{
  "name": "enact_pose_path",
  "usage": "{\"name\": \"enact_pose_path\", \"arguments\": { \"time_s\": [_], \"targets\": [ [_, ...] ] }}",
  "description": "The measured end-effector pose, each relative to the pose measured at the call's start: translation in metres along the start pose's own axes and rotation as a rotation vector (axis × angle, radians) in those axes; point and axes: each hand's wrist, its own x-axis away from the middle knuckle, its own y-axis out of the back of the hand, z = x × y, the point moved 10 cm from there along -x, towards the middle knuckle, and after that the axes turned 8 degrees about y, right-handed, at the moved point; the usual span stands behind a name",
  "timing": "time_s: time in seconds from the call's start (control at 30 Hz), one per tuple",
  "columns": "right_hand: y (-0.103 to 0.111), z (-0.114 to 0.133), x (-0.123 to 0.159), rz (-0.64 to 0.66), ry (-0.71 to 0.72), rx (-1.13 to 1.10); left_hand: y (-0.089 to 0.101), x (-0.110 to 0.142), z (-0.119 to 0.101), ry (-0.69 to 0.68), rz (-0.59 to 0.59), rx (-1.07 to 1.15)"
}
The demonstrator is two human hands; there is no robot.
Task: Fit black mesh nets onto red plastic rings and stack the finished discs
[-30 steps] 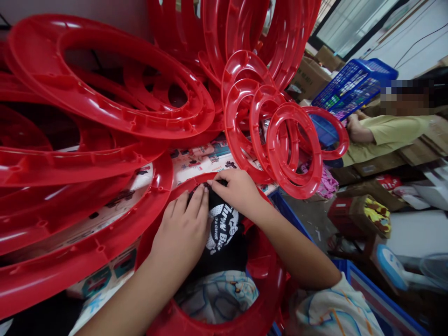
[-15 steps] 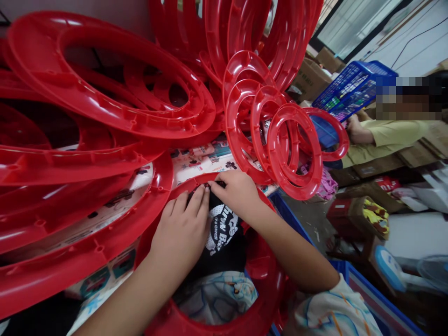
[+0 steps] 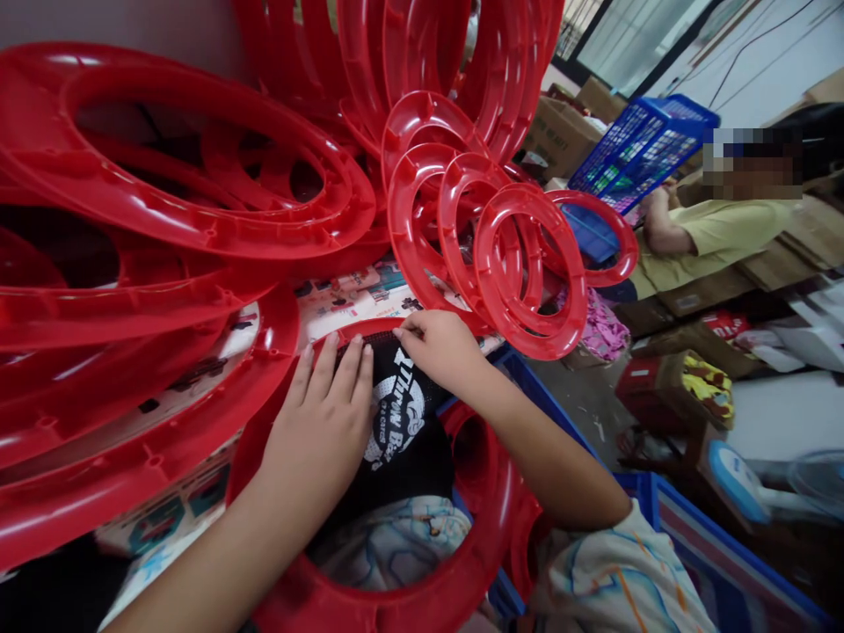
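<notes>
A black cloth [image 3: 418, 462] with white printed lettering and a round design lies across a red plastic ring [image 3: 396, 605] on my lap. My left hand [image 3: 323, 418] rests flat on the cloth's left part, fingers stretched out toward the ring's far rim. At the cloth's far edge, my right hand [image 3: 443, 347] has its thumb and fingers pinched together on the fabric. Part of the cloth is hidden under the left hand. Through the ring's opening, patterned light clothing shows.
Large red rings [image 3: 217, 237] are heaped at left, with smaller rings [image 3: 531, 268] ahead. A blue crate [image 3: 745, 563] stands at lower right. Farther off, a person in a yellow shirt [image 3: 738, 229] is beside a blue basket [image 3: 650, 145]. Cardboard boxes [image 3: 567, 132] and a fan [image 3: 735, 479] are also there.
The view has shifted, moving the scene left. My hands have moved apart along the cloth's far edge; the left fingers are straighter, and more of the print shows between the hands.
</notes>
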Motion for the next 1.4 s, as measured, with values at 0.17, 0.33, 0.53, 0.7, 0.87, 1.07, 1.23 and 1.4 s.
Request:
{"name": "enact_pose_path", "arguments": {
  "time_s": [0.17,0.33,0.53,0.7,0.87,1.07,1.23,1.4],
  "targets": [
    [-0.001,0.007,-0.003,0.035,0.001,0.068,0.001,-0.015,-0.008,-0.002,0.065,0.058],
    [-0.003,0.006,0.0,0.04,-0.014,0.086,-0.011,-0.026,-0.003,-0.027,0.088,0.123],
    [-0.003,0.007,0.002,0.039,-0.023,0.075,-0.013,-0.021,0.004,-0.052,0.038,0.191],
    [-0.003,0.007,0.003,0.035,-0.006,0.071,-0.013,-0.02,0.005,-0.013,0.039,0.202],
    [-0.005,0.006,0.003,0.049,-0.01,0.106,-0.009,-0.021,0.004,0.004,0.031,0.2],
    [-0.007,0.004,0.002,0.053,-0.031,0.172,-0.009,-0.023,0.003,0.003,0.022,0.161],
    [-0.009,0.008,0.005,0.053,-0.003,0.281,-0.012,-0.025,0.005,0.019,0.045,0.136],
    [-0.01,0.021,0.009,0.047,0.117,0.457,-0.015,-0.027,0.007,0.051,0.099,0.139]
  ]
}}
